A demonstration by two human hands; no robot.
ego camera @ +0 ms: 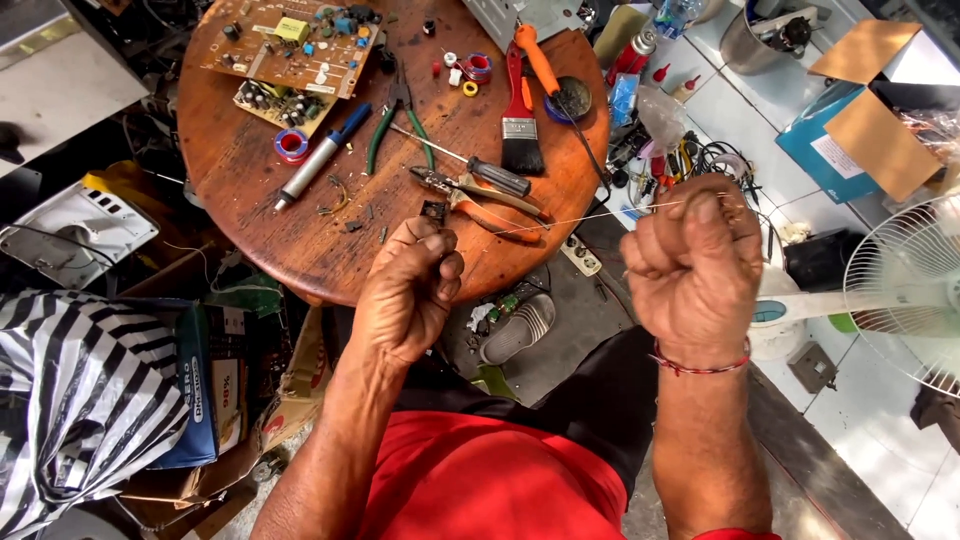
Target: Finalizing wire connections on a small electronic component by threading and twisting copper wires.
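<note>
My left hand (412,288) is closed on a small dark component (434,212) just over the near edge of a round wooden table (250,170). My right hand (695,270) is a fist off the table's right side, pinching the end of a thin pale wire (590,217). The wire runs taut between my two hands. A red cord bracelet circles my right wrist. Orange-handled pliers (480,207) lie on the table just beyond my left hand.
On the table lie circuit boards (290,50), green-handled cutters (395,125), a screwdriver (480,170), a paintbrush (520,120), a soldering iron (540,60), a desoldering pump (320,155) and solder spools. A white fan (905,290) stands right. Boxes, a striped bag (80,400) and a sandal (520,325) crowd the floor.
</note>
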